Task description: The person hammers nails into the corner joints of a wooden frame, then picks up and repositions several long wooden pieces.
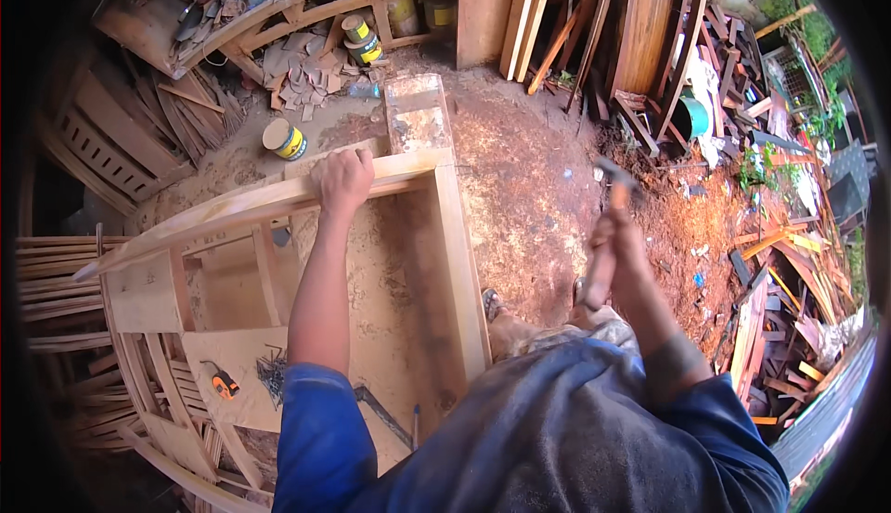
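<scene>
A pale wooden frame [447, 234] with a long rail and a side board stands in front of me at the left. My left hand [343, 179] is closed over its far rail, close to the corner. Off to the right of the frame, my right hand [614, 239] grips a hammer [619, 195] by its handle. The hammer's metal head points away from me and is apart from the wood; it looks slightly blurred. Inside the frame, a heap of nails [271, 374] and an orange and black tape measure [224, 384] lie on a board.
A dark metal bar [382, 415] lies inside the frame near my left sleeve. Beyond the frame stand a yellow-labelled tin [284, 139] and a worn wooden block [418, 109]. Scrap wood [742, 77] is piled at the right; planks [529, 16] lean at the back.
</scene>
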Available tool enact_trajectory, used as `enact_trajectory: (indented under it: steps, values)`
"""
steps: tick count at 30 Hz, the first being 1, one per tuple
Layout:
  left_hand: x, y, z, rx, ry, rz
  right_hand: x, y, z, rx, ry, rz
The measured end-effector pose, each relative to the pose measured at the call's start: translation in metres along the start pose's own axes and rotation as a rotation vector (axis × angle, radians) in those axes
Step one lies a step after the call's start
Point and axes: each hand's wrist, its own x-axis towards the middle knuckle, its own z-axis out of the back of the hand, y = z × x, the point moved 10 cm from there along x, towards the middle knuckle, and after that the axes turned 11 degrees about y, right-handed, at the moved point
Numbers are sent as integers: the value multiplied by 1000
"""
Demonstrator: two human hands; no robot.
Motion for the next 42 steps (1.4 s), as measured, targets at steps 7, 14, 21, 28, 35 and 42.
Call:
enact_trajectory:
  steps: [7,14,21,28,35,42]
  values:
    - [14,5,-42,-108,205,92,18,-106,-57,80,246,-38]
    - [1,9,-6,7,130,88,3,14,17,176,-98,47]
    - [5,8,-32,-54,113,111,-25,-80,-82,-111,100,-29]
    - [0,25,-15,-30,93,115,-36,18,21,135,-143,116]
    - [9,12,-37,-51,114,-54,-8,-125,-98,36,146,-197]
    - [0,19,-7,7,112,122,-24,29,46,181,-247,158]
